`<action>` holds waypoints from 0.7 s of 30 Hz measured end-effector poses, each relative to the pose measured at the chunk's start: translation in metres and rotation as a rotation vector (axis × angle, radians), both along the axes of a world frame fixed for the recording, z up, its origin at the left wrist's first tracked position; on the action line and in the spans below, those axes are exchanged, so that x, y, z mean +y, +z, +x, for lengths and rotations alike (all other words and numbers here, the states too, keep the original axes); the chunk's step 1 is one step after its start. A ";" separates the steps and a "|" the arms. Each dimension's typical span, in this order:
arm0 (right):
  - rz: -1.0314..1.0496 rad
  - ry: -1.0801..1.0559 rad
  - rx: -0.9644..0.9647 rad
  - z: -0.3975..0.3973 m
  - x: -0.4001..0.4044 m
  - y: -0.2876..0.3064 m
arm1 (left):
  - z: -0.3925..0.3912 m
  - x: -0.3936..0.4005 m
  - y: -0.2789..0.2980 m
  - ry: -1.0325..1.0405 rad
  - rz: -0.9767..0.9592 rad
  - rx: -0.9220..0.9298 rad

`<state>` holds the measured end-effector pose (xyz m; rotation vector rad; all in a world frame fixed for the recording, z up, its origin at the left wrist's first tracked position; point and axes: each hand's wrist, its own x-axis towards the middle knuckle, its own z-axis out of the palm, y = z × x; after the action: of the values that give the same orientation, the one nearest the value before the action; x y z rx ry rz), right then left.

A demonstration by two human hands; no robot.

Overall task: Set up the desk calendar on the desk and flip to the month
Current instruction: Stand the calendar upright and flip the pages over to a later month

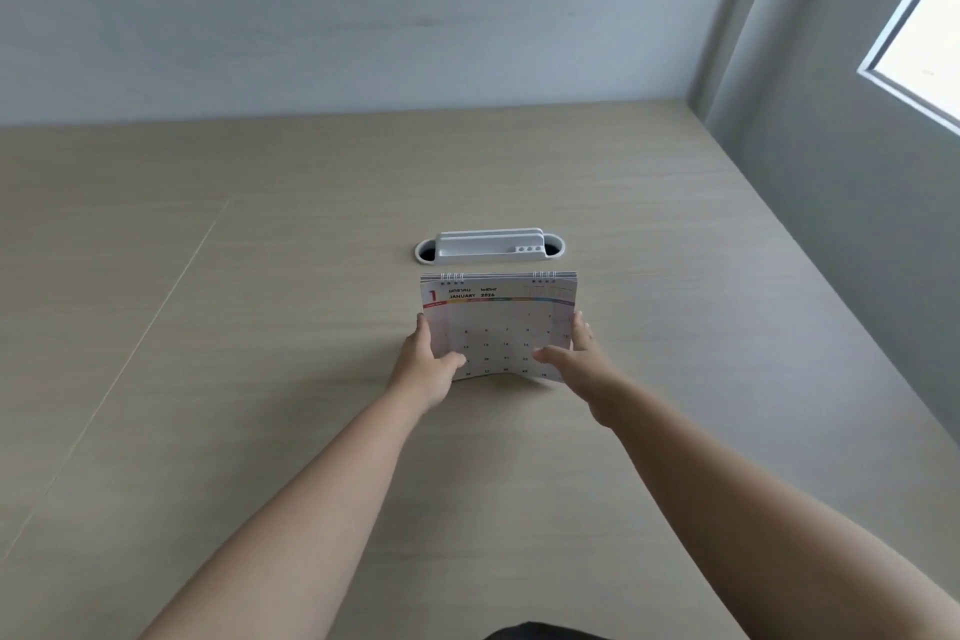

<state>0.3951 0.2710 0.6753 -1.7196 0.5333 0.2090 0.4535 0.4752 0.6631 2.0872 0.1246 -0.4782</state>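
A spiral-bound desk calendar (pixel 498 322) of thin white card stands on the desk (pixel 260 327), its January page facing the camera under a rainbow-coloured stripe — the lower edge bows slightly. The left hand (pixel 428 369) grips its left edge, thumb pressed on the page; the right hand (pixel 579 359) grips the right edge the same way. Just behind it sits a white plastic oval cable grommet (pixel 489 247) set into the top. The desk is pale wood-grain laminate with a thin seam — plain grey walls (pixel 363 5) and a window frame (pixel 914 47) enclose it.
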 end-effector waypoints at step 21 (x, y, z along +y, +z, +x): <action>0.514 -0.187 -0.303 0.028 -0.038 0.094 | 0.000 0.019 0.005 0.104 -0.225 0.104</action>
<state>0.4228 0.2333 0.7689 -1.1655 0.3710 -0.0491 0.4539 0.4945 0.6676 1.8267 0.2290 -0.5134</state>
